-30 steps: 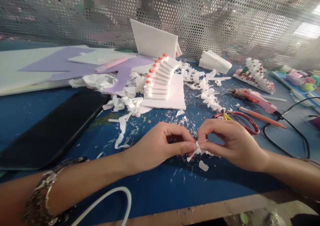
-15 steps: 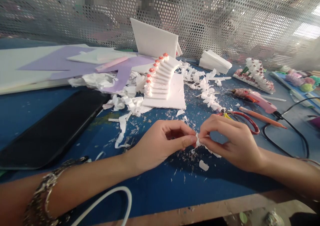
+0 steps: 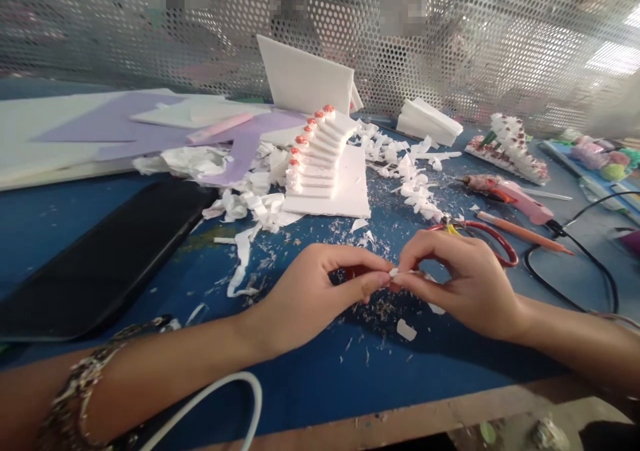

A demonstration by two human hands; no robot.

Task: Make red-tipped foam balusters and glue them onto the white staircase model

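Fingertip to fingertip, my left hand (image 3: pixel 327 284) and my right hand (image 3: pixel 457 281) pinch a small white piece of paper (image 3: pixel 394 273) low over the blue table. Both hands are closed at thumb and forefinger, and the fingers hide much of the piece. Beyond them stands a small white foam staircase (image 3: pixel 320 158) on a white foam base (image 3: pixel 353 178). Red-topped white blobs (image 3: pixel 299 140) line its left edge. Torn white paper strips (image 3: pixel 415 178) lie to its right, and more paper scraps (image 3: pixel 250 204) to its left.
A black phone (image 3: pixel 110 258) lies at left. On the right are red-handled scissors (image 3: pixel 493 238), an orange pencil (image 3: pixel 525 233) and a pink glue gun (image 3: pixel 515 194) with a black cord. A white cable (image 3: pixel 255 398) loops near the front edge. A perforated metal screen (image 3: pixel 210 44) stands behind.
The fingertips of both hands have shifted slightly around the white piece, which now shows as a smaller bit between them. The objects on the table have stayed put.
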